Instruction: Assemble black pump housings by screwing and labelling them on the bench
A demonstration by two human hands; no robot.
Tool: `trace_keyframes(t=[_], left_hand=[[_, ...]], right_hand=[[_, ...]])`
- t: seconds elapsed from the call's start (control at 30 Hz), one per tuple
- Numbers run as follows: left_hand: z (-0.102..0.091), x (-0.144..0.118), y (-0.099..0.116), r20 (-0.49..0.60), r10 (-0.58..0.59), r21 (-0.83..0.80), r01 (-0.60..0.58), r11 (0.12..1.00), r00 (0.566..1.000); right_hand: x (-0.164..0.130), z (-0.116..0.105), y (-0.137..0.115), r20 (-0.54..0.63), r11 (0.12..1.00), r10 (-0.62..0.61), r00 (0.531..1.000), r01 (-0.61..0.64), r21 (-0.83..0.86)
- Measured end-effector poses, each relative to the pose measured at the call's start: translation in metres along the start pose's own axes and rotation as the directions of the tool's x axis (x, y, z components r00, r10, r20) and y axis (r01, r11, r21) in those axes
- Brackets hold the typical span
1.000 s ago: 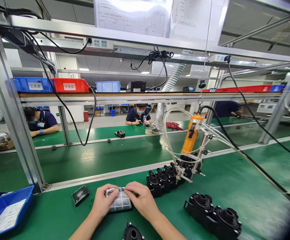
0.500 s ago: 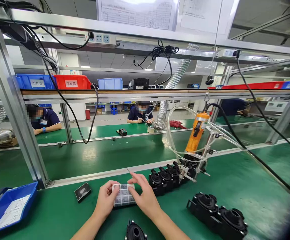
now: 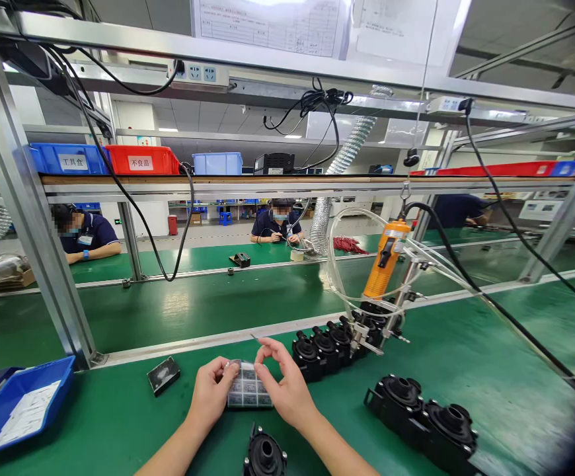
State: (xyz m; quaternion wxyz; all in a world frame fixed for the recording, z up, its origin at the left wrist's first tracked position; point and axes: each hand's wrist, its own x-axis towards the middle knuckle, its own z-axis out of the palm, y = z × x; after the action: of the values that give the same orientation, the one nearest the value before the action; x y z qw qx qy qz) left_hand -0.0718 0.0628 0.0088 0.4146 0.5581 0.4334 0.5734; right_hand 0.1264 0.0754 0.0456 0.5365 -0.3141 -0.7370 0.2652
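Observation:
My left hand point(image 3: 211, 395) holds the left edge of a sheet of small printed labels point(image 3: 248, 393) just above the green bench. My right hand point(image 3: 283, 385) rests on the sheet's right side, with thumb and forefinger pinched together at its top right corner and a thin sliver sticking up past the fingertips. A black round pump part point(image 3: 265, 455) lies directly below the hands at the frame's bottom edge.
A row of black pump parts point(image 3: 328, 346) sits right of my hands under a hanging orange electric screwdriver point(image 3: 383, 260). Two more pump parts point(image 3: 421, 418) lie at the right, a small black block point(image 3: 163, 375) and a blue bin point(image 3: 16, 405) at the left. Other people sit beyond the conveyor point(image 3: 208, 304).
My right fingers have moved from lying on the sheet's top edge to a raised pinch above its corner. The sheet has tilted flatter and the view has shifted slightly.

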Motion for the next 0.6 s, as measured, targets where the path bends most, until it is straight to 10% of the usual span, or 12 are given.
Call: trace_keyframes(t=[0.2,0.37,0.6], left_hand=[[0.000,0.000,0.002,-0.028,0.097,0.120,-0.093,0.988,0.995],[-0.013,0.007,0.005,-0.121,0.240,0.322,-0.190,0.927,0.963],[-0.031,0.015,0.005,-0.220,0.370,0.542,-0.202,0.816,0.903]], right_hand=[[0.008,-0.012,-0.003,-0.135,0.998,0.028,0.990,-0.035,-0.056],[0.013,-0.033,-0.005,-0.304,0.848,-0.107,0.947,-0.073,-0.525],[0.012,-0.042,0.005,-0.274,0.718,-0.131,0.953,-0.099,-0.689]])
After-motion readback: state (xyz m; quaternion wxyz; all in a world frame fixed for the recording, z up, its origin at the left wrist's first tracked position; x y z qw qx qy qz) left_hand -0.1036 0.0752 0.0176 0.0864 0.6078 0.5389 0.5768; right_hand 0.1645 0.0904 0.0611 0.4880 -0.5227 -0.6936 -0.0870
